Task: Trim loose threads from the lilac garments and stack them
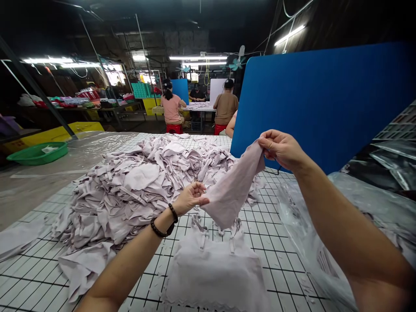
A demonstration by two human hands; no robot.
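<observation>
A roughly triangular piece of pale lilac fabric (234, 186) is stretched at a slant between my hands. My right hand (282, 149), raised, pinches its upper corner between thumb and fingers. Lower down, my left hand (190, 198) has its thumb at the fabric's left corner, with the other fingers curled; their exact grip is partly hidden. Just beneath the fabric lies a pale camisole (216, 273), flat on the gridded table (282, 242), its straps and adjusters pointing away from me. A large heap of similar lilac fabric pieces (130, 195) spreads behind and left of my left hand.
A blue panel (312, 104) stands upright at the right behind my right hand. Clear plastic bags (312, 225) lie along the table's right side. A green basin (39, 152) sits at far left. Several people sit at a table further back, and a person's arm (231, 125) shows beside the panel.
</observation>
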